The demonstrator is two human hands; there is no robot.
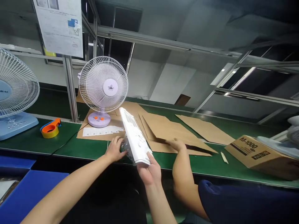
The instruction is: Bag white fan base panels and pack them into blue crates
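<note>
A white plastic panel (136,138) with slots and small raised details is tilted upright above the bench's front edge. My right hand (150,169) grips its lower end, thumb on the near face. Crinkled clear plastic film (126,147) hangs along the panel's left side. My left hand (115,150) has its fingers and thumb curled about this film, close to the panel; the fingertips are partly hidden. Behind the hands stands a lilac desk fan (110,88) with orange knobs. A strip of white labels (100,130) lies in front of its base.
A co-worker's hand (177,144) touches a folded cardboard sheet (168,126) on the right. An M-1000 carton (247,149) sits beyond it, near a small pale tool (224,157). On the left are a tape dispenser (50,129) and a blue fan (16,87).
</note>
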